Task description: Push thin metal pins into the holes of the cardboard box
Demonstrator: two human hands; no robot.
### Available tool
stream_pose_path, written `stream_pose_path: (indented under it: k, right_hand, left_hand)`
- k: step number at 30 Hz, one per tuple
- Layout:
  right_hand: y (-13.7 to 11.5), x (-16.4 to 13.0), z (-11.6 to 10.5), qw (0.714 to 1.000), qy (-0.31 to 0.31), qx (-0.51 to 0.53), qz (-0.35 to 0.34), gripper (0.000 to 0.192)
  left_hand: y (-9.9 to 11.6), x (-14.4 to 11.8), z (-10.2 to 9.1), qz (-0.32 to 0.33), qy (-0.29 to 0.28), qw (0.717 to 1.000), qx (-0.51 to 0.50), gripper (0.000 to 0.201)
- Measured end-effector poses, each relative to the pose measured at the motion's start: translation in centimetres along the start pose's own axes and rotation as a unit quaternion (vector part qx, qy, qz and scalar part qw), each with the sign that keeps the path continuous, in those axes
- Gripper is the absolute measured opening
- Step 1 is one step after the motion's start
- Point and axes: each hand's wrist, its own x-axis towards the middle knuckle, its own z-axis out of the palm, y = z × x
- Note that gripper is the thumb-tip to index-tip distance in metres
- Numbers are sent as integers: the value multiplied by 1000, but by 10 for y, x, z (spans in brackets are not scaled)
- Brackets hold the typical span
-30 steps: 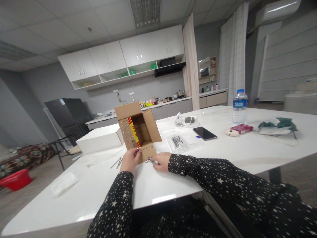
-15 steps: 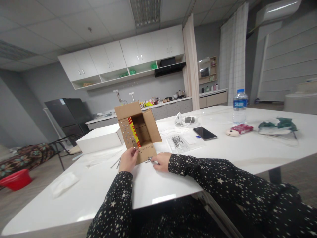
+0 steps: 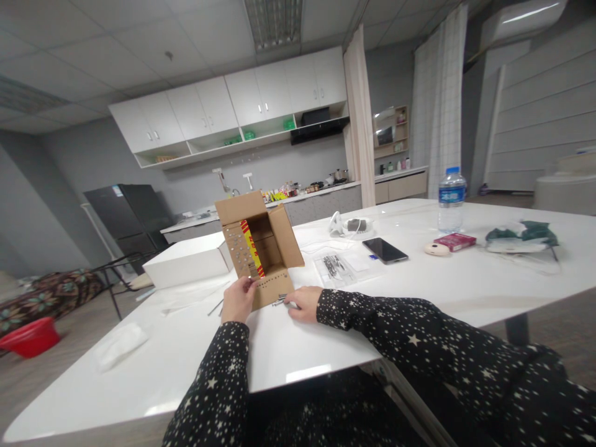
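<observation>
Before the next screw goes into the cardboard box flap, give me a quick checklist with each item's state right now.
1. Cardboard box stands open on the table: ok.
2. Left hand grips the front flap: ok.
3. Right hand rests on loose screws beside the flap: ok.
4. Screw pinched in right fingers: cannot tell.
5. Free holes in the flap: cannot tell, too small.
6. Phone lies apart from the hands: ok.
</observation>
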Motion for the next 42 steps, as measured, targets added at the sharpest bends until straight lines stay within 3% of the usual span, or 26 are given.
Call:
stream_pose_path:
  k: [10,32,42]
  right_hand:
    - [0,0,0,1000,2,3,-7,33]
    - [-2,-1,-1,1000,1,2,2,33]
    - [-1,1,0,1000,3,1,0,33]
  left_hand:
    - [1,-1,-1,-7,-5,1000,-7,23]
    - [-8,2,11,51,-24,998,29,21]
    - [-7,1,10,21,-27,999,19,21]
